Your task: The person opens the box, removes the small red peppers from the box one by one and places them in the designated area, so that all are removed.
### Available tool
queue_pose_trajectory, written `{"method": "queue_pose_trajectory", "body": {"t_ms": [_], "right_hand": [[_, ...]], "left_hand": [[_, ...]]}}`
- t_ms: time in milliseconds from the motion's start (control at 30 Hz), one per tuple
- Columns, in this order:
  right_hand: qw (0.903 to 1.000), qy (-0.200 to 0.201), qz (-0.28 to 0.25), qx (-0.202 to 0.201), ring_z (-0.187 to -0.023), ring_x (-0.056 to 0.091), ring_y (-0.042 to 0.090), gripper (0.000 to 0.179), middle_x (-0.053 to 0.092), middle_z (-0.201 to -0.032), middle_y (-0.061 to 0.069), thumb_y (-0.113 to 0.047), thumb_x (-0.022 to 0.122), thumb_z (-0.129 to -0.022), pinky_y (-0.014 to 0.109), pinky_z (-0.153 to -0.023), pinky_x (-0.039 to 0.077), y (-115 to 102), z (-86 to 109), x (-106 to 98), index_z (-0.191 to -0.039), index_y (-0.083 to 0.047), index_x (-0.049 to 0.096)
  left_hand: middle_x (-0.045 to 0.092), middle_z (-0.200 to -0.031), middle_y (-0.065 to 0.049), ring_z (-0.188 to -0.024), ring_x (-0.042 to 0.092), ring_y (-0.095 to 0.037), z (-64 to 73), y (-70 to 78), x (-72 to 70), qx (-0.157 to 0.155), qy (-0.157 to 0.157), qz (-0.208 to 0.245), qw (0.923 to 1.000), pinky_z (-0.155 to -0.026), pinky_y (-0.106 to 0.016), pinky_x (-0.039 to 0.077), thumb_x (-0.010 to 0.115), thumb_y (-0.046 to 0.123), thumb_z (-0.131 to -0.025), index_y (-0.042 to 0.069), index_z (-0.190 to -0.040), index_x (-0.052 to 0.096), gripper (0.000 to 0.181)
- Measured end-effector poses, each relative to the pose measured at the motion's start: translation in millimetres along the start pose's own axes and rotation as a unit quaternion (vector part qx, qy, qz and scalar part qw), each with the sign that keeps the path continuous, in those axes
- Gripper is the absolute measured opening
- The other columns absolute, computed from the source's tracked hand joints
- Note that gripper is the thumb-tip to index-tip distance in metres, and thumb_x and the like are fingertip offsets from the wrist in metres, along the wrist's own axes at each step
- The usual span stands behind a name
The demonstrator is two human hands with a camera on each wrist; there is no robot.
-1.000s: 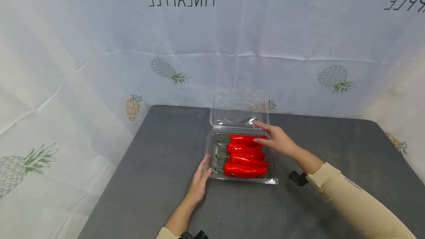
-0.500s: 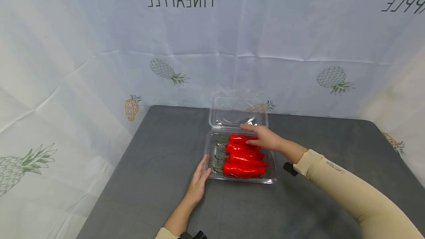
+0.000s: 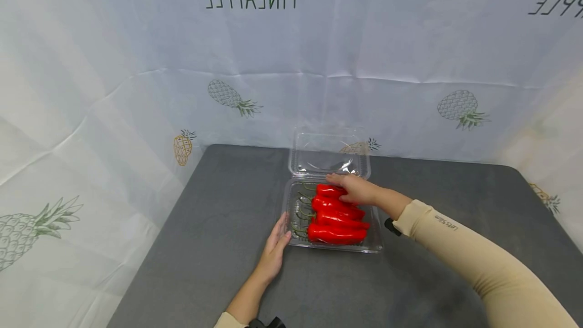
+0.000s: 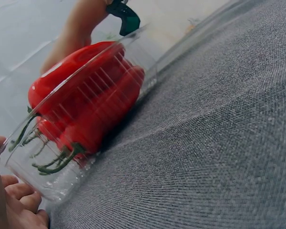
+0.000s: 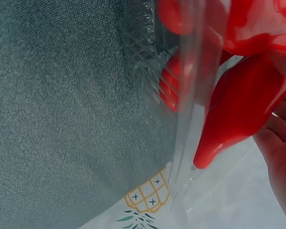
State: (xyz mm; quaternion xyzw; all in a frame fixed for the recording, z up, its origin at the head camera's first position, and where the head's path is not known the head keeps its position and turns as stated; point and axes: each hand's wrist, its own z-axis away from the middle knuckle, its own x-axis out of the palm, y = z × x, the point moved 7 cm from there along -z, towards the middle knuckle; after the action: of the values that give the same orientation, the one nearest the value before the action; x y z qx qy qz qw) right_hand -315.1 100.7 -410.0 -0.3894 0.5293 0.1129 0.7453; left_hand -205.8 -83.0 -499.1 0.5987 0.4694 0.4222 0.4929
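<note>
The table (image 3: 196, 257) bears the clear box (image 3: 334, 248); the left hand (image 3: 272, 252), loosely curved, rests against its left side; now the right hand (image 3: 357, 188) slides left, fingers and thumb round the far pepper (image 3: 329, 190) inside, seemingly gripped

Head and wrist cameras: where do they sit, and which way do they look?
Head: on the person's head, facing forward and down at red peppers in a clear box; both arms, left grip and right grip show.
Left wrist: on that wrist, facing through the box's side at the peppers; part of the left grip shows.
Right wrist: on that wrist, facing the peppers and gray table; part of the right grip shows.
Both wrist views share peppers, box and table.
</note>
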Motion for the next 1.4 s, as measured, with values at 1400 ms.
{"method": "queue_pose_trajectory", "body": {"t_ms": [1400], "right_hand": [[0.9939,0.063,0.085,-0.031,-0.107,0.062,0.034,0.054,0.05,-0.134,0.024,-0.004,0.063,-0.086,0.045,-0.092,0.049,-4.2,8.9,9.1,-0.136,0.004,0.042]], "left_hand": [[0.014,-0.153,-0.026,-0.142,0.01,-0.04,0.5,-0.8,0.4,-0.005,-0.003,-0.001,1.0,-0.1,-0.002,0.022,0.04,0.011,-0.099,-0.008,-0.145,0.015,0.056]]}}
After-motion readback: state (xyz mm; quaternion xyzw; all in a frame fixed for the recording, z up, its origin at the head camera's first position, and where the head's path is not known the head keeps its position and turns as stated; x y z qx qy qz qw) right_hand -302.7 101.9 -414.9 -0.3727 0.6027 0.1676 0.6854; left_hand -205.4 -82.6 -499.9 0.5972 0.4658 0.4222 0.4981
